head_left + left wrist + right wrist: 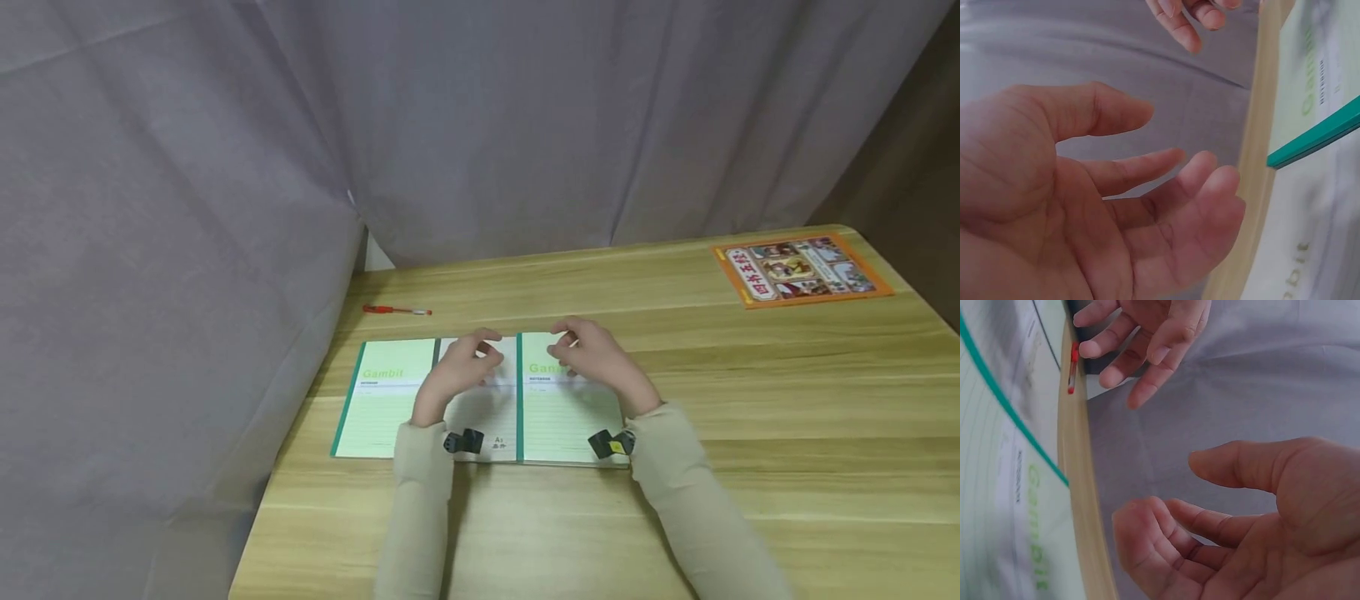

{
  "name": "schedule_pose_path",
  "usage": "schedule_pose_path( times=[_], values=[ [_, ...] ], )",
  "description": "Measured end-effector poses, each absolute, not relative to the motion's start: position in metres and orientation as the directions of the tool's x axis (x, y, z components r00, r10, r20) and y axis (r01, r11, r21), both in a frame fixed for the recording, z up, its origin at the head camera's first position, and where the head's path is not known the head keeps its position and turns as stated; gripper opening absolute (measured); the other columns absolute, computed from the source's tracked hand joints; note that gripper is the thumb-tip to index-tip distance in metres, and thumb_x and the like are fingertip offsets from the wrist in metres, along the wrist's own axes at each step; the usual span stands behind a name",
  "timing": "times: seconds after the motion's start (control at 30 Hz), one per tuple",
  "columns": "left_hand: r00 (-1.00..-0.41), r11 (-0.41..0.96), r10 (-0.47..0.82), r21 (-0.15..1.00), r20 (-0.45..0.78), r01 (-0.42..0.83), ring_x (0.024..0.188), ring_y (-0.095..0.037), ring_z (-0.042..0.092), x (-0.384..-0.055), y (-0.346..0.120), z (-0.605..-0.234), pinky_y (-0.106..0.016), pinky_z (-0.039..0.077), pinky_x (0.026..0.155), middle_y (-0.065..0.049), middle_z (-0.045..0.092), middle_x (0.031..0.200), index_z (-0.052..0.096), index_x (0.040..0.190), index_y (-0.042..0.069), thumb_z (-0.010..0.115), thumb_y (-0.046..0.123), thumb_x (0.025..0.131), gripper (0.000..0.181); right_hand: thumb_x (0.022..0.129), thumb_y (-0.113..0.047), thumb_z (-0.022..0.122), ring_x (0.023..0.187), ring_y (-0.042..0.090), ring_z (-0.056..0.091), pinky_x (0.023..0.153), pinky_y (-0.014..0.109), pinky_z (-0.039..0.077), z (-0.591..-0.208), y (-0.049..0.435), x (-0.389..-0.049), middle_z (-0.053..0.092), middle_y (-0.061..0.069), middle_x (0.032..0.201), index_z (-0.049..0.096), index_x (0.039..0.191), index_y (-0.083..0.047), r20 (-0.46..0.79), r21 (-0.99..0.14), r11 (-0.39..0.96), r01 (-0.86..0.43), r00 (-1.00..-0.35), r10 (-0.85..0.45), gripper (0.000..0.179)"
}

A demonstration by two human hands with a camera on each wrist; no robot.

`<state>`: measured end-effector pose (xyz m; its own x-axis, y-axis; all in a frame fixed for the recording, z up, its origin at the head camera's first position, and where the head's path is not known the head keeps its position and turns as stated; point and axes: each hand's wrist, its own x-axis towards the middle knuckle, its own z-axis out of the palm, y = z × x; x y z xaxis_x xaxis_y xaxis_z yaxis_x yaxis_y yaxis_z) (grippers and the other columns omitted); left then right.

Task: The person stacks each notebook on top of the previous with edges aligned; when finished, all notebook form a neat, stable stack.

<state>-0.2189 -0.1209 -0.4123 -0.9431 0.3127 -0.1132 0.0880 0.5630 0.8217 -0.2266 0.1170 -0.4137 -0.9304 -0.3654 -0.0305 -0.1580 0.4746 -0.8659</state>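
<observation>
Three notebooks lie side by side on the table: a pale green notebook on the left, a greyish-white notebook in the middle, and another pale green notebook on the right. Both green ones have a teal spine. Over the middle notebook hovers my left hand, its fingers loosely bent around nothing. My right hand is above the right notebook, likewise holding nothing. In the left wrist view, a gap shows between the left thumb and fingers. The right wrist view shows the right thumb apart from its bent fingers.
Behind the left notebook lies a red pen. An orange-bordered picture book rests at the table's far right corner. Grey curtain cloth hangs along the back and left of the wood-grain table.
</observation>
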Motion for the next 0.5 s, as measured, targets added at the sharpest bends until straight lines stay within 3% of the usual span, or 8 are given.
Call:
schedule_pose_path(
  times=[0.33, 0.5],
  values=[
    [-0.949, 0.517, 0.301, 0.852, -0.091, 0.083, 0.09, -0.035, 0.066, -0.221, -0.141, -0.404, -0.036, 0.057, 0.071, -0.021, 0.06, 0.121, 0.052, 0.141, -0.002, 0.056, 0.012, 0.101, 0.043, 0.099, -0.012, 0.058, 0.088, 0.035, 0.066, 0.07, 0.035, 0.058, -0.404, 0.098, -0.23, 0.061, 0.019, 0.102, 0.052, 0.134, 0.012, -0.036, -0.877, 0.452, -0.166, -0.914, -0.405, 0.043],
    [-0.954, 0.501, 0.287, 0.862, -0.086, 0.073, 0.092, -0.032, 0.065, -0.219, -0.153, -0.405, -0.04, 0.058, 0.073, -0.02, 0.06, 0.12, 0.051, 0.142, -0.002, 0.056, 0.013, 0.101, 0.044, 0.1, -0.012, 0.057, 0.092, 0.04, 0.065, 0.071, 0.037, 0.058, -0.401, 0.083, -0.231, 0.06, 0.018, 0.102, 0.052, 0.134, 0.01, -0.043, -0.896, 0.419, -0.148, -0.909, -0.414, 0.041]
  ],
)
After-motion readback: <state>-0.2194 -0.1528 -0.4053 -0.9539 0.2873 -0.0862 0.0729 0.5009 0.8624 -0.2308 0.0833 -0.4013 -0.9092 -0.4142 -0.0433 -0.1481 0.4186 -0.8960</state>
